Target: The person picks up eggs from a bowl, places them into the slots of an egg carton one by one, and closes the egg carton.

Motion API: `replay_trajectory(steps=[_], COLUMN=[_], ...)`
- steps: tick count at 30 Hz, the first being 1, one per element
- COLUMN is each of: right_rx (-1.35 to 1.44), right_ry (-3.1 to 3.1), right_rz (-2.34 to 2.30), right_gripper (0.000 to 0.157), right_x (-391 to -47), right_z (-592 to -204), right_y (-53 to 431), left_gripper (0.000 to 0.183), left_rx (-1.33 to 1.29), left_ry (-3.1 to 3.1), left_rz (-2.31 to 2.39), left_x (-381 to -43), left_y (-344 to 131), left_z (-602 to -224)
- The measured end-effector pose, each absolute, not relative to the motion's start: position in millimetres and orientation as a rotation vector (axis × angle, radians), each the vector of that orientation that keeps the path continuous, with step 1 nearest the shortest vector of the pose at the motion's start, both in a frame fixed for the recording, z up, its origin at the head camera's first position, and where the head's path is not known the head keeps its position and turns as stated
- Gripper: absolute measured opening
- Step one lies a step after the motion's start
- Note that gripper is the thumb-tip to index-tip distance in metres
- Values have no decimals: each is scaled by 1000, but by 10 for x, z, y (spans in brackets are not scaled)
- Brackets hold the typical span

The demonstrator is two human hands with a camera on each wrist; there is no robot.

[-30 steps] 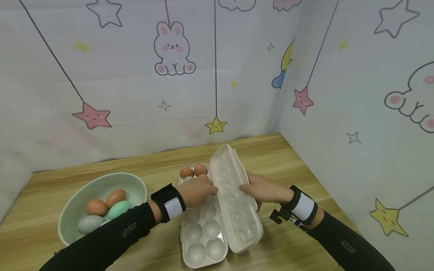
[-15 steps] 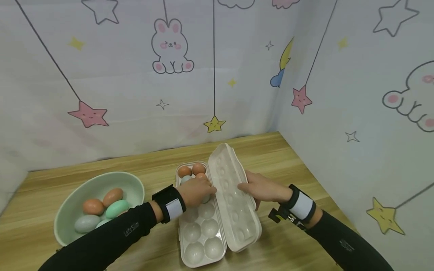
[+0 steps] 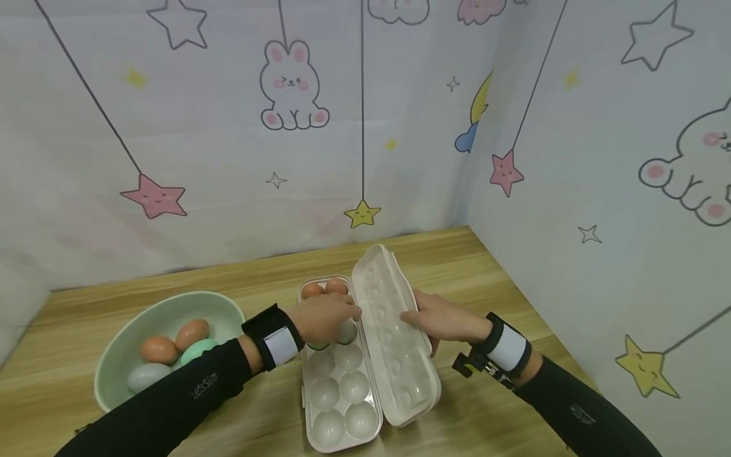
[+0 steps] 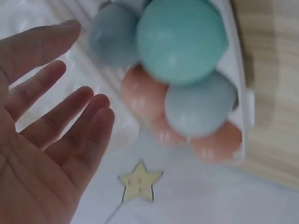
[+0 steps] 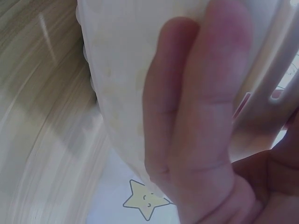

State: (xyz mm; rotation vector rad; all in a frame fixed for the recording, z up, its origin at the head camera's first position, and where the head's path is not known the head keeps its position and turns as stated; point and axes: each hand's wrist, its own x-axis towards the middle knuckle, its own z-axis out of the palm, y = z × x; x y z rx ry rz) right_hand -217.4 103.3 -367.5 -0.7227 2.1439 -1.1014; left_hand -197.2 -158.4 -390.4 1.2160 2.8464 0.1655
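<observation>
In the head view a pale egg box [image 3: 328,430] lies on the table, several eggs in its far cups and bare cups at the near end. My left hand [image 3: 322,317] hovers over the filled cups. The left wrist view shows its fingers spread and loosely extended, holding nothing, beside a green egg [image 4: 182,42], a grey-blue egg [image 4: 201,103] and a brown egg [image 4: 144,93]. My right hand [image 3: 448,317] grips the outer edge of the raised lid [image 3: 400,362], thumb inside and fingers behind. The left hand covers part of the far cups.
To the left stands a pale green bowl [image 3: 221,317] with brown, grey and green eggs, partly hidden by the left sleeve [image 3: 165,400]. The wooden table [image 3: 440,254] meets a patterned curtain [image 3: 228,158] at the back and right.
My left hand has drawn slightly up and left over the egg box, baring a grey egg and a green egg in the cups. The right hand stays on the lid.
</observation>
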Motion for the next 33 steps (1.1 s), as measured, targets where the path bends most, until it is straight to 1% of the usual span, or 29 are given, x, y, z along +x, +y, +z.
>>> replay_trajectory(steps=[2,5,6,7,10,11,16,20,26,29,33], right_rx=[-723,-720,-718,-718,-715,-716,-716,-707,-719,-728,-734], right_ry=[2141,2145,2146,2149,2151,2150,2150,2155,2153,2156,2160], right_rz=[-1107,-1111,-1112,-1110,-1109,-1109,-1107,-1101,-1094,-1094,-1095], right_gripper=[58,58,57,58,58,58,57,57,58,57,57], right_x=[-2178,-2181,-2182,-2183,-2184,-2185,-2185,-2170,-2153,-2156,-2151], right_z=[-3682,-3687,-3689,-3693,-3698,-3698,-3676,-3655,-3647,-3640,-3623], right_y=[1030,1023,1020,1018,1008,1005,993,987,975,964,946], left_gripper=[23,19,23,29,26,25,21,25,30,30,35], left_rx=[1144,999,930,855,699,683,576,484,427,408,369], left_ry=[2810,2802,2801,2813,2870,2889,2890,2815,2727,2710,2706], left_rz=[311,430,449,435,329,310,270,222,261,306,310], left_x=[-1967,-1959,-1946,-1931,-1898,-1894,-1877,-1809,-1643,-1595,-1555], left_y=[-1709,-1997,-2101,-2210,-2523,-2627,-3075,-3273,-3379,-3401,-3435], left_z=[-3750,-3562,-3504,-3459,-3380,-3376,-3407,-3494,-3657,-3721,-3808])
